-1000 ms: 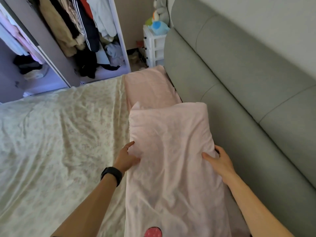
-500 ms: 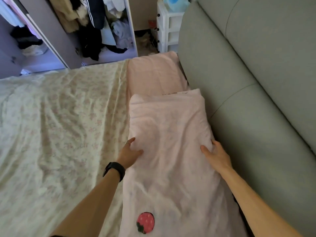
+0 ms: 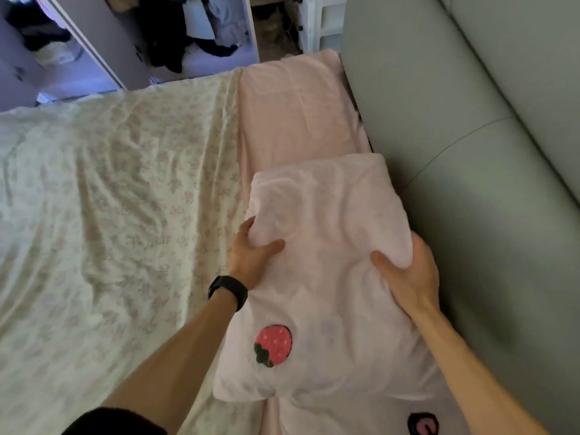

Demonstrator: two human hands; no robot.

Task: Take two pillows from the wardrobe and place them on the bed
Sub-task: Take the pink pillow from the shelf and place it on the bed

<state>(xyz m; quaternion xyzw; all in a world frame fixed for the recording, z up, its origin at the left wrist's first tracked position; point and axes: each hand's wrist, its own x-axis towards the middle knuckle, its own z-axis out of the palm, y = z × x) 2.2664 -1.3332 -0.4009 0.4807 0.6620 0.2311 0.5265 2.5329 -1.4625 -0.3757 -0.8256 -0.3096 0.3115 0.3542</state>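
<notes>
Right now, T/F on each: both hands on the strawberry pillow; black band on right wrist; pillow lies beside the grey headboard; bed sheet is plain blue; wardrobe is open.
1. Both hands are on the strawberry pillow. True: the left hand and right hand grip its two sides.
2. The black band is on the right wrist. False: it is on the left wrist.
3. The pillow lies beside the grey headboard. True.
4. The bed sheet is plain blue. False: it is pale with a floral print.
5. The wardrobe is open. True: clothes show inside.
</notes>
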